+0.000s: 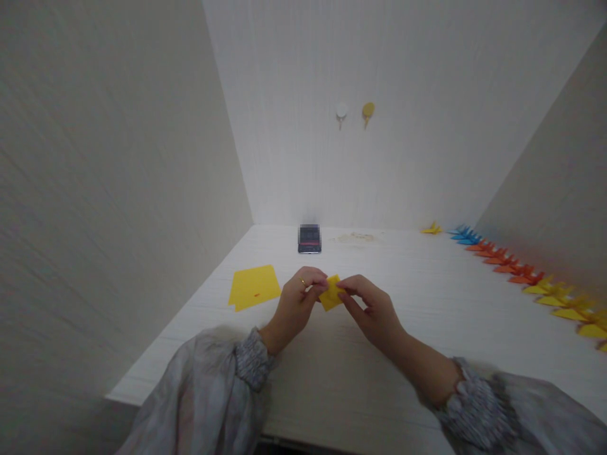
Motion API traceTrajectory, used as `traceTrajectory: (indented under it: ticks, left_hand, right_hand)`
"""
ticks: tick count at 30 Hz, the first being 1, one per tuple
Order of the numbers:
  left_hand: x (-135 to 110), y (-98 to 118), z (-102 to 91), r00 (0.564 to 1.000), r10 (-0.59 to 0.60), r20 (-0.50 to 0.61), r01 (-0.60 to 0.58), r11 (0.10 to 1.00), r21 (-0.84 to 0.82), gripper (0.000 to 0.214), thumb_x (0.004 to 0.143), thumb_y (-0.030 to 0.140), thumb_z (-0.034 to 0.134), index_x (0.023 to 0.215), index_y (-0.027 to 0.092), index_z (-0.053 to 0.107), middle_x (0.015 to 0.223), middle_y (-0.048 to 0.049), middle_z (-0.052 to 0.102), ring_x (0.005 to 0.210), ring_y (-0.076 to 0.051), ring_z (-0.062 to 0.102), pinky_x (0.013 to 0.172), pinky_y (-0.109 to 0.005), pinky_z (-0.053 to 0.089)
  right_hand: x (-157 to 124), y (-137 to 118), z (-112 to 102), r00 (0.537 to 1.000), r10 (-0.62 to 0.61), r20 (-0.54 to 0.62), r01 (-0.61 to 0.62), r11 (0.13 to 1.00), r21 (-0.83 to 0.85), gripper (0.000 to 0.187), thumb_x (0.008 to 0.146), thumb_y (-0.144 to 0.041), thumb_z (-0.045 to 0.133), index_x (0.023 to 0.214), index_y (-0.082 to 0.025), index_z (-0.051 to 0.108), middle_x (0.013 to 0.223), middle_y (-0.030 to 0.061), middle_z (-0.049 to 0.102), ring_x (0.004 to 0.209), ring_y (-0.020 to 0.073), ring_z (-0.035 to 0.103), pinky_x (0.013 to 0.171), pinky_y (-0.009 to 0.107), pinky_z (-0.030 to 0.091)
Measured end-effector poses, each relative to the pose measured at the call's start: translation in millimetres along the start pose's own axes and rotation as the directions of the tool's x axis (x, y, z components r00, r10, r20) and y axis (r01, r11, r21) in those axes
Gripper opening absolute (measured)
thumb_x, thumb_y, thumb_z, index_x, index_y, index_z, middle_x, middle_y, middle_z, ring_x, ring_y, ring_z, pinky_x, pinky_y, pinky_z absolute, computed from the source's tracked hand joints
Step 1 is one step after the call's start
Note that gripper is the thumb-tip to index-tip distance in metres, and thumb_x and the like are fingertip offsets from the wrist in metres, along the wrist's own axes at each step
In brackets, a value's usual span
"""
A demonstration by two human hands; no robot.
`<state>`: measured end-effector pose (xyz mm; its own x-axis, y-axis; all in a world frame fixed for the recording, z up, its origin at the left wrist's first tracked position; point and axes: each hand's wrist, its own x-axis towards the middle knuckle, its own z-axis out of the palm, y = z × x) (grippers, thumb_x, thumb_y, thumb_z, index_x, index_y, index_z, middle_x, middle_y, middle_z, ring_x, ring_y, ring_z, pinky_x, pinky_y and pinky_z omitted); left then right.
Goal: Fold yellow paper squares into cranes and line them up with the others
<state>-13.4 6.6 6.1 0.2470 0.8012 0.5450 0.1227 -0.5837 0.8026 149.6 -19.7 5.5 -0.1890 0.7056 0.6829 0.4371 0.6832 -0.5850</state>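
Three pale panel walls enclose a white table [417, 278], both wall and tabletop finely streaked like wood grain. Two round-headed hooks sit side by side on the back wall [403, 158], one white hook [341, 111] and one gold-coloured hook [368, 110]. Near the foot of that wall lies one dark phone [310, 240], its upper part pixelated, and beside it a thin brownish stain [358, 237] marks the surface. On the left, at least two flat sheets make up the yellow paper stack [255, 284], their corners slightly offset, with one small orange-red mark [257, 295] on top. Along the right side runs a line of sharp-winged folded paper birds: one lone yellow bird [432, 229] at the back, then blue birds [467, 236], orange birds [502, 260] and yellow birds [569, 309], overlapping too closely for a sure count. Between the two hands, above the middle of the table, is one small, angular folded yellow paper [331, 296]. The left hand [296, 303], wearing one gold ring [302, 282], pinches its left edge; the right hand [374, 313] grips its right edge between thumb and fingertips. Two loose greyish sleeves [208, 379] end in crinkled, gathered cuffs.
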Motion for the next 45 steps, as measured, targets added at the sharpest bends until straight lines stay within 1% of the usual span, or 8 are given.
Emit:
traceTrajectory:
  ticks: [5, 9, 15, 24, 31, 36, 39, 45]
  left_hand:
    - [0.7, 0.0, 0.0, 1.0, -0.028, 0.003, 0.028, 0.998, -0.063, 0.01, 0.078, 0.024, 0.048, 0.078, 0.018, 0.056, 0.088, -0.0057, 0.052, 0.082, -0.015, 0.051, 0.058, -0.022, 0.049]
    - [1.9, -1.9, 0.3, 1.0, -0.019, 0.002, 0.019, 0.993, -0.116, 0.006, 0.073, 0.022, 0.056, 0.076, 0.017, 0.056, 0.091, -0.0045, 0.051, 0.089, -0.015, 0.05, 0.07, -0.026, 0.05]
    - [0.5, -7.8, 4.7, 0.975, -0.149, 0.163, 0.196, 0.926, -0.322, 0.036, 0.061, 0.018, 0.068, 0.091, 0.019, 0.048, 0.098, -0.0033, 0.046, 0.09, -0.016, 0.052, 0.068, -0.029, 0.053]
    - [1.3, 2.3, -1.1, 0.984, 0.118, 0.134, -0.122, 0.992, 0.021, 0.016, 0.076, 0.013, 0.05, 0.088, 0.019, 0.058, 0.11, -0.0075, 0.038, 0.089, -0.013, 0.051, 0.064, -0.022, 0.052]
    - [0.4, 3.6, -1.1, 0.983, 0.109, 0.146, -0.117, 0.992, 0.044, 0.007, 0.071, 0.011, 0.054, 0.075, 0.015, 0.058, 0.103, -0.0076, 0.043, 0.081, -0.012, 0.055, 0.056, -0.019, 0.051]
    - [-2.3, 6.2, -4.1, 0.944, 0.244, 0.224, -0.273, 0.955, 0.111, 0.015, 0.065, 0.008, 0.057, 0.078, 0.015, 0.058, 0.11, -0.0097, 0.043, 0.087, -0.015, 0.055, 0.072, -0.029, 0.05]
    - [-2.1, 7.5, -4.3, 0.927, 0.262, 0.27, -0.313, 0.935, 0.166, 0.012, 0.065, 0.007, 0.056, 0.074, 0.014, 0.058, 0.113, -0.0099, 0.043, 0.083, -0.013, 0.056, 0.075, -0.03, 0.048]
    - [1.2, 2.1, -2.8, 0.954, 0.206, 0.218, -0.257, 0.936, 0.242, 0.013, 0.064, 0.004, 0.054, 0.071, 0.014, 0.059, 0.109, -0.009, 0.045, 0.082, -0.013, 0.056, 0.074, -0.03, 0.049]
  right_hand:
    - [1.2, 1.4, -0.7, 0.997, -0.069, 0.029, 0.069, 0.998, -0.008, 0.014, 0.077, -0.016, 0.048, 0.088, -0.021, 0.053, 0.081, 0.0036, 0.056, 0.074, 0.0143, 0.053, 0.066, 0.029, 0.047]
    - [2.3, 6.4, -0.1, 0.996, -0.057, 0.07, 0.055, 0.998, 0.031, 0.016, 0.076, -0.013, 0.049, 0.089, -0.021, 0.055, 0.081, 0.0042, 0.055, 0.075, 0.0146, 0.053, 0.064, 0.029, 0.047]
    - [1.1, 19.9, -0.5, 0.998, 0.033, 0.046, -0.042, 0.977, 0.21, 0.012, 0.075, -0.015, 0.054, 0.084, -0.023, 0.058, 0.083, 0.0028, 0.054, 0.075, 0.0142, 0.053, 0.062, 0.028, 0.047]
    - [4.0, 22.7, -5.1, 0.991, 0.06, 0.119, -0.099, 0.928, 0.358, 0.013, 0.077, -0.016, 0.054, 0.082, -0.025, 0.06, 0.088, 0.0031, 0.052, 0.08, 0.0149, 0.054, 0.067, 0.029, 0.047]
    - [4.3, 18.2, -9.4, 0.993, -0.027, 0.116, -0.001, 0.971, 0.239, 0.022, 0.075, -0.007, 0.052, 0.084, -0.024, 0.062, 0.089, 0.0035, 0.053, 0.083, 0.0155, 0.053, 0.071, 0.03, 0.045]
    - [3.1, 21.7, -8.3, 0.997, -0.002, 0.074, -0.016, 0.973, 0.232, 0.021, 0.072, -0.006, 0.053, 0.078, -0.024, 0.062, 0.088, 0.0031, 0.053, 0.082, 0.015, 0.054, 0.069, 0.029, 0.046]
    - [3.7, 21.0, -8.4, 0.996, -0.014, 0.085, -0.004, 0.979, 0.203, 0.021, 0.071, -0.005, 0.052, 0.077, -0.023, 0.062, 0.088, 0.0032, 0.053, 0.081, 0.0148, 0.054, 0.068, 0.028, 0.046]
    - [5.5, 11.2, -11.6, 0.98, -0.112, 0.162, 0.094, 0.989, 0.116, 0.027, 0.069, -0.005, 0.052, 0.085, -0.024, 0.062, 0.097, 0.0046, 0.05, 0.084, 0.0153, 0.054, 0.073, 0.03, 0.046]
